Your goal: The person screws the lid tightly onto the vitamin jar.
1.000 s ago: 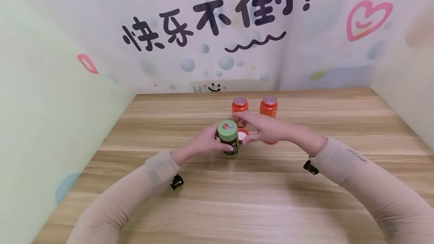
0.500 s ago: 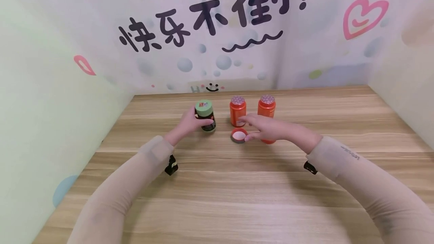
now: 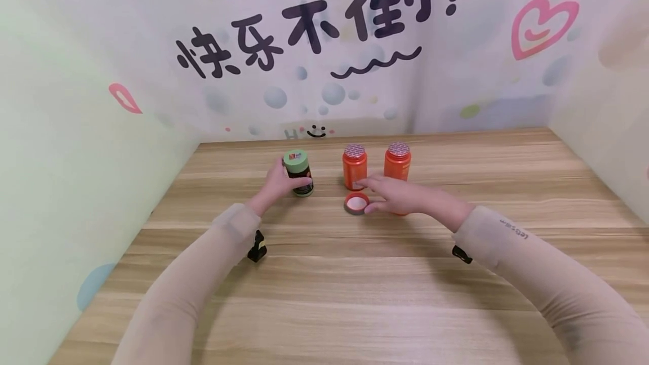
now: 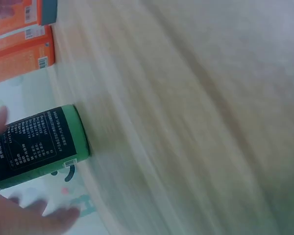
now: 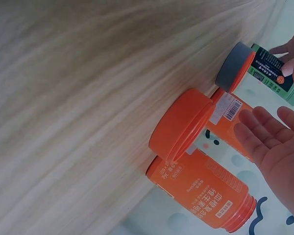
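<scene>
A dark jar with a green lid [image 3: 299, 176] stands upright at the back left. My left hand [image 3: 276, 183] is around it, thumb across its front; in the left wrist view the fingers [image 4: 51, 219] are spread and blurred, apart from the jar. My right hand [image 3: 398, 193] hovers with fairly straight fingers, holding nothing. By its thumb lies a grey lid [image 3: 356, 203], orange-rimmed with a white inside facing up. Behind that hand stand two lidless orange jars [image 3: 355, 168] [image 3: 397, 165] with patterned seals. An orange lid [image 5: 181, 125] sits before the right jar, mostly hidden in the head view.
The wood-grain table [image 3: 345, 297] runs back to a printed cloth wall [image 3: 324, 83]. A pale wall [image 3: 76, 156] borders the left side, another [image 3: 608, 100] the right. Black devices [image 3: 257, 246] are strapped under both wrists.
My left hand has carried the green-lidded jar from beside the grey lid to the back left, where it now stands. My right hand has stayed nearly in place.
</scene>
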Demonstrator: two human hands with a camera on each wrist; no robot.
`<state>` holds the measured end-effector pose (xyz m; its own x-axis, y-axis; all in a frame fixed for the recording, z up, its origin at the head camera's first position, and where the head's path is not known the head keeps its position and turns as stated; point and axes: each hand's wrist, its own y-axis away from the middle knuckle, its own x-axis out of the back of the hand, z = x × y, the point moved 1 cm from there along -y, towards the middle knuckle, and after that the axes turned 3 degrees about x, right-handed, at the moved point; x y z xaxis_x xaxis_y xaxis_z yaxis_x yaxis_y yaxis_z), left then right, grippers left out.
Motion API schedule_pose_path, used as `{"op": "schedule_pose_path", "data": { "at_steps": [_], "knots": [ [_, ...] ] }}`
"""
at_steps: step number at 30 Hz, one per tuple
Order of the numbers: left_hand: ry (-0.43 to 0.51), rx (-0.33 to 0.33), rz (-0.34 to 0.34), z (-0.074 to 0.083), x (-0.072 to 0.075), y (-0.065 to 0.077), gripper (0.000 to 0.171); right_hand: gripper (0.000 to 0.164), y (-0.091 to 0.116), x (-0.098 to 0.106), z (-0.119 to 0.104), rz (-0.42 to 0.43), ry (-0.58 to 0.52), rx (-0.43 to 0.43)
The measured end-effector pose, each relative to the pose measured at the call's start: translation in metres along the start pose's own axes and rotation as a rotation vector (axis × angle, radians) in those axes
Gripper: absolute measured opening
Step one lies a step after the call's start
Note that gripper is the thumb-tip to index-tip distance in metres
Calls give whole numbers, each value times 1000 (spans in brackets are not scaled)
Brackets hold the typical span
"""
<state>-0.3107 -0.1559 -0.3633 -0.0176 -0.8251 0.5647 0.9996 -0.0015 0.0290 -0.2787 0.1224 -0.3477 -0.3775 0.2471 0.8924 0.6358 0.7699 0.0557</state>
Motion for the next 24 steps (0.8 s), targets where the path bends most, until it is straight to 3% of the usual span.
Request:
{"op": "schedule_pose_path", "data": {
  "at_steps": [4, 7, 10, 13, 16, 20, 24],
  "knots": [
    [-36, -59, 160, 7, 1, 3, 106, 66, 0, -1, 0, 7, 9, 2],
    [-32, -171, 295, 19, 1, 6, 102, 65, 0, 0, 0, 14, 15, -13],
    [10, -307, 325, 36, -4, 10, 92, 65, -1, -1, -2, 19, 22, -46],
    [37, -376, 247, 51, -18, 13, 85, 64, -4, -3, -5, 35, 33, -87],
    [44, -354, 130, 60, -35, 11, 80, 63, -8, -7, -8, 63, 40, -127],
    [90, -244, 12, 62, -55, 0, 77, 60, -16, -14, -11, 93, 78, -134],
    [105, -120, -58, 53, -71, -12, 80, 60, -22, -21, -12, 112, 103, -135]
  ]
}}
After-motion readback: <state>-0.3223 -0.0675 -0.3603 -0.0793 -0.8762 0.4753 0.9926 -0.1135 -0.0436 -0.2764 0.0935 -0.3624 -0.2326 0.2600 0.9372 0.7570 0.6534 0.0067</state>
